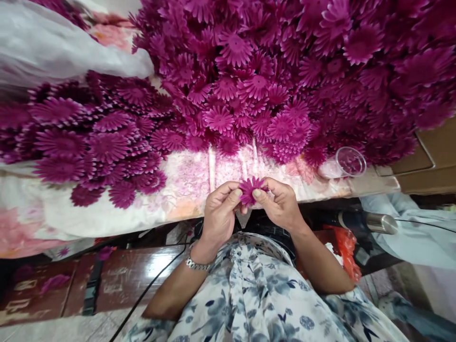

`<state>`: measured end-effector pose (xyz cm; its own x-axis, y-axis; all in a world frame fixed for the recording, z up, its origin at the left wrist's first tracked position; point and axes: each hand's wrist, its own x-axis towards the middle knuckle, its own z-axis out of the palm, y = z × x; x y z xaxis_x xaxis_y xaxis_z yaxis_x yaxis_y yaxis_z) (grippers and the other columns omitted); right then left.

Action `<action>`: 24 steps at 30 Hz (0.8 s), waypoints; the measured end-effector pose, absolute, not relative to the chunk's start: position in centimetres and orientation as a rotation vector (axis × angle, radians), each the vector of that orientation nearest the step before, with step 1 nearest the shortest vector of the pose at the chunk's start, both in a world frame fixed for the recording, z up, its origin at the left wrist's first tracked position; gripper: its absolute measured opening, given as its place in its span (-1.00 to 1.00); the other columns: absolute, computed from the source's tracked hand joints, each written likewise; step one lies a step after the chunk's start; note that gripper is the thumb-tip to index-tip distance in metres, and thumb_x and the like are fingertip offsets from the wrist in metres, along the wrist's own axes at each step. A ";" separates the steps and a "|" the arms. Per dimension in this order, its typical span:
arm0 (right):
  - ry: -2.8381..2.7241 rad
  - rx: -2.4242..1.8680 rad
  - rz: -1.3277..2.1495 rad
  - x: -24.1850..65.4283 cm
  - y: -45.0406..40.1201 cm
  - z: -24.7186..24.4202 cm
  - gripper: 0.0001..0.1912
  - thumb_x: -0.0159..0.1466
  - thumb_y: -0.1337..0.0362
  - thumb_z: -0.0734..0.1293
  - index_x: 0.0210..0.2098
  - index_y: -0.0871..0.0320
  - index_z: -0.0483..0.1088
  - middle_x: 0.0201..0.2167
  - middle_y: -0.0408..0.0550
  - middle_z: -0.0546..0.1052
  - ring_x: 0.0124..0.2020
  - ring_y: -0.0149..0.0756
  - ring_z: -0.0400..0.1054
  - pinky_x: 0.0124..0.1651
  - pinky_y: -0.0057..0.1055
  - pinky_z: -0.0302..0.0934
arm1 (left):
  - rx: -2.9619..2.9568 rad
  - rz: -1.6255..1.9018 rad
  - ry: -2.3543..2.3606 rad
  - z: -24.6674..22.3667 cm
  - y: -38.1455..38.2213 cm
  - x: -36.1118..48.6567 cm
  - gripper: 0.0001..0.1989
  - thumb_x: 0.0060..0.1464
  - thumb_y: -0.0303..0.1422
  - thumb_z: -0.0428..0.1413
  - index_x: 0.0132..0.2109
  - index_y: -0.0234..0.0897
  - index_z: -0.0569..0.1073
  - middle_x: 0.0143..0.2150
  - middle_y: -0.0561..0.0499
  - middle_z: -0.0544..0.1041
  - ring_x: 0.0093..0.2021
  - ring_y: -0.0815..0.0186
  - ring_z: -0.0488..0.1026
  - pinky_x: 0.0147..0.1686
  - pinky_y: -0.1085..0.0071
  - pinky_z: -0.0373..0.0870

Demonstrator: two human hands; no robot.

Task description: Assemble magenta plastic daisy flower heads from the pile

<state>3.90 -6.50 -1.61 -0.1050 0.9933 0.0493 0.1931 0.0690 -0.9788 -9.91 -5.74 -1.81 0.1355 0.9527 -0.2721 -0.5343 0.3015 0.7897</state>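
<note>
Between my two hands, just off the table's front edge, is a small magenta flower piece [252,192] with many narrow petals. My left hand [221,209] pinches its left side between thumb and fingers. From the other side my right hand [281,202] grips it, the thumb lying over the petals. The fingertips behind the flower are partly hidden. Beyond my hands rises a large heap of similar magenta flowers [235,92]. A lower pile of stacked flowers [107,142] lies to the left on the table.
A flower-patterned cloth [188,175] covers the table. At the right stand a clear plastic cup [351,162] and a cardboard box [423,166]. White plastic sheeting [71,45] lies at upper left. Below are a red bag [345,251], a metal-ended cylinder [382,223] and a black cable [149,287].
</note>
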 end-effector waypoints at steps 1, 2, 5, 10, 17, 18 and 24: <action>-1.517 -1.296 1.078 3.9 -6.6 -1.7 -0.73 0.27 0.13 0.24 -0.46 0.17 0.35 -0.56 -0.15 0.41 -0.49 -0.42 0.29 -0.34 -0.43 0.22 | 0.591 1.157 0.857 -1.9 -5.8 -9.9 -0.77 -0.16 -0.25 0.29 -0.45 -0.33 0.48 -0.61 0.09 0.42 -0.67 0.49 0.31 -0.64 0.56 0.23; -1.564 -1.326 1.018 3.8 -6.6 -1.7 -0.72 0.28 0.14 0.21 -0.47 0.17 0.34 -0.57 -0.15 0.38 -0.50 -0.43 0.26 -0.36 -0.44 0.19 | 0.589 1.142 0.843 -2.0 -5.9 -10.0 -0.78 -0.14 -0.25 0.28 -0.44 -0.34 0.48 -0.61 0.09 0.42 -0.66 0.49 0.31 -0.63 0.56 0.23; -1.636 -1.360 0.902 3.7 -6.6 -1.9 -0.68 0.31 0.16 0.17 -0.51 0.17 0.30 -0.61 -0.19 0.32 -0.55 -0.47 0.18 -0.43 -0.47 0.10 | 0.586 1.116 0.826 -2.2 -6.0 -10.1 -0.80 -0.14 -0.27 0.28 -0.43 -0.33 0.49 -0.60 0.10 0.39 -0.63 0.48 0.31 -0.62 0.55 0.23; -1.668 -1.325 0.804 3.7 -6.5 -2.0 -0.74 0.30 0.22 0.19 -0.49 0.16 0.28 -0.56 -0.18 0.30 -0.50 -0.45 0.21 -0.39 -0.46 0.11 | 0.602 1.118 0.813 -2.4 -5.9 -10.1 -0.81 -0.17 -0.32 0.28 -0.47 -0.33 0.46 -0.62 0.11 0.37 -0.64 0.50 0.28 -0.61 0.55 0.20; -1.408 -1.097 1.091 3.7 -6.5 -2.2 -0.83 0.20 0.18 0.34 -0.42 0.09 0.29 -0.50 -0.20 0.37 -0.50 -0.44 0.27 -0.40 -0.46 0.18 | 0.681 1.097 0.870 -2.7 -6.2 -10.0 -0.77 -0.14 -0.25 0.27 -0.49 -0.32 0.44 -0.63 0.10 0.35 -0.62 0.47 0.24 -0.61 0.52 0.17; -1.383 -1.099 1.118 3.7 -6.5 -2.4 -0.82 0.20 0.17 0.34 -0.43 0.09 0.29 -0.52 -0.20 0.37 -0.51 -0.43 0.27 -0.41 -0.46 0.17 | 0.694 1.092 0.877 -2.7 -6.2 -10.0 -0.78 -0.13 -0.26 0.26 -0.49 -0.31 0.44 -0.63 0.10 0.35 -0.62 0.47 0.24 -0.60 0.52 0.17; -1.440 -1.174 1.018 3.9 -6.8 -2.8 -0.83 0.24 0.22 0.30 -0.45 0.13 0.29 -0.54 -0.21 0.33 -0.52 -0.47 0.21 -0.42 -0.48 0.11 | 0.716 1.113 0.834 -2.9 -6.5 -10.3 -0.85 -0.03 -0.29 0.22 -0.40 -0.30 0.49 -0.61 0.09 0.38 -0.61 0.48 0.27 -0.58 0.52 0.20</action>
<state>3.93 -6.82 -2.81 -0.0536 0.9830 0.1754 0.1622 0.1819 -0.9699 -10.29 -6.48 -2.89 0.2153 0.9539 -0.2093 -0.4689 0.2890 0.8347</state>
